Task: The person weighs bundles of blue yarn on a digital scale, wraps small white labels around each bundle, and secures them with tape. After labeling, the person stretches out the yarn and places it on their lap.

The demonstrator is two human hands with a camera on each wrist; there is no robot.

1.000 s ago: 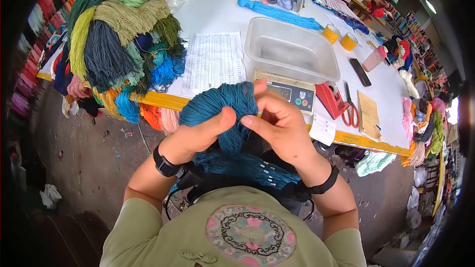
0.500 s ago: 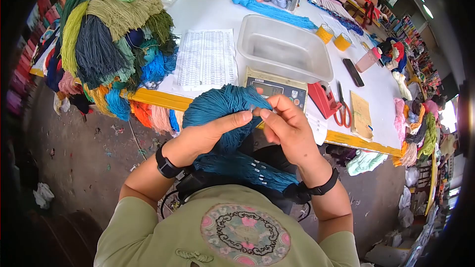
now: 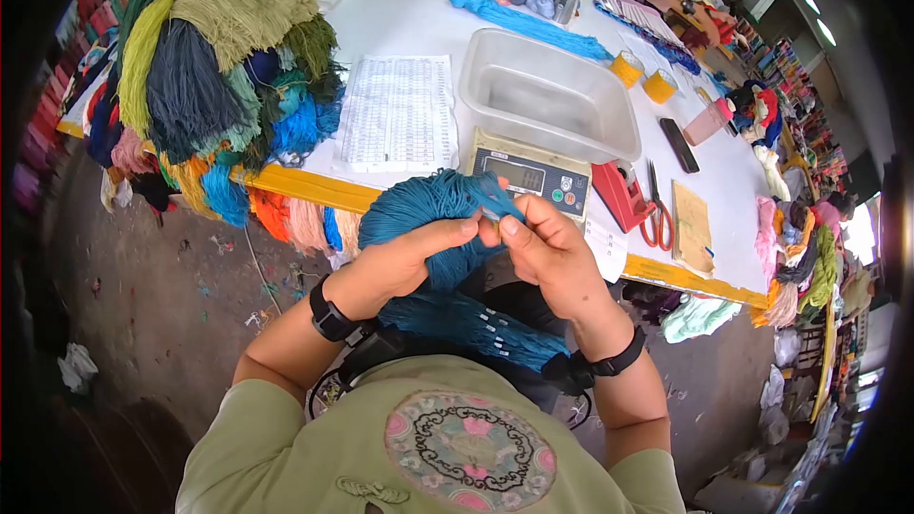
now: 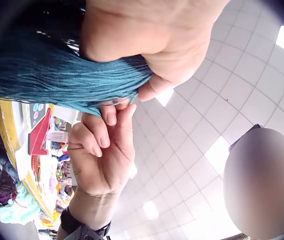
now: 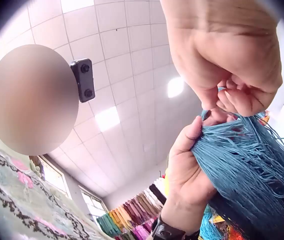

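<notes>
A thick hank of teal yarn [image 3: 409,214] is held up in front of the table edge. The left hand [image 3: 400,257] grips it, thumb lying along its near side and the other fingers behind it. At the hank's upper right end the right hand [image 3: 557,257] pinches a small bunch of strands between thumb and forefinger, close to the left thumb tip. In the right wrist view the strands [image 5: 247,160] fan out below the right hand [image 5: 227,65]. More teal yarn [image 3: 476,324] with small white bands lies across the lap.
Behind the hands a scale [image 3: 519,171] carries a clear plastic tray [image 3: 552,128]. To its right are a red tape dispenser [image 3: 621,198], scissors [image 3: 657,219] and a notepad [image 3: 692,228]. A printed sheet [image 3: 398,114] and piled yarn [image 3: 190,86] are at left. Another person sits at the far right.
The right hand's thumb and forefinger have moved from the hank's near face to its upper right end, drawing strands out there. The left hand keeps its grip, with its thumb now lying farther right.
</notes>
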